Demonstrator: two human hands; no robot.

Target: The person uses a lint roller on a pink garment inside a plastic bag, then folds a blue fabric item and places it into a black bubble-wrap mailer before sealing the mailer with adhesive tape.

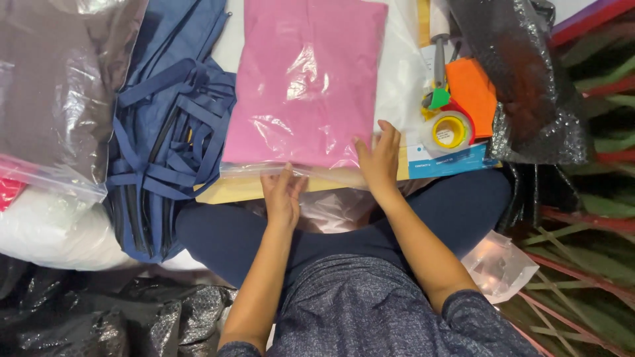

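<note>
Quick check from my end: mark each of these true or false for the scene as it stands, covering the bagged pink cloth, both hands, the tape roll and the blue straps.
1. Both hands rest on the near edge of the pink cloth bag. True: left hand and right hand lie flat on it.
2. The right hand holds the tape roll. False: the roll lies to its right, untouched.
3. The blue straps lie left of the bag. True.
4. The bagged cloth is green. False: it is pink.
5. The left hand grips scissors. False: it holds no tool.
</note>
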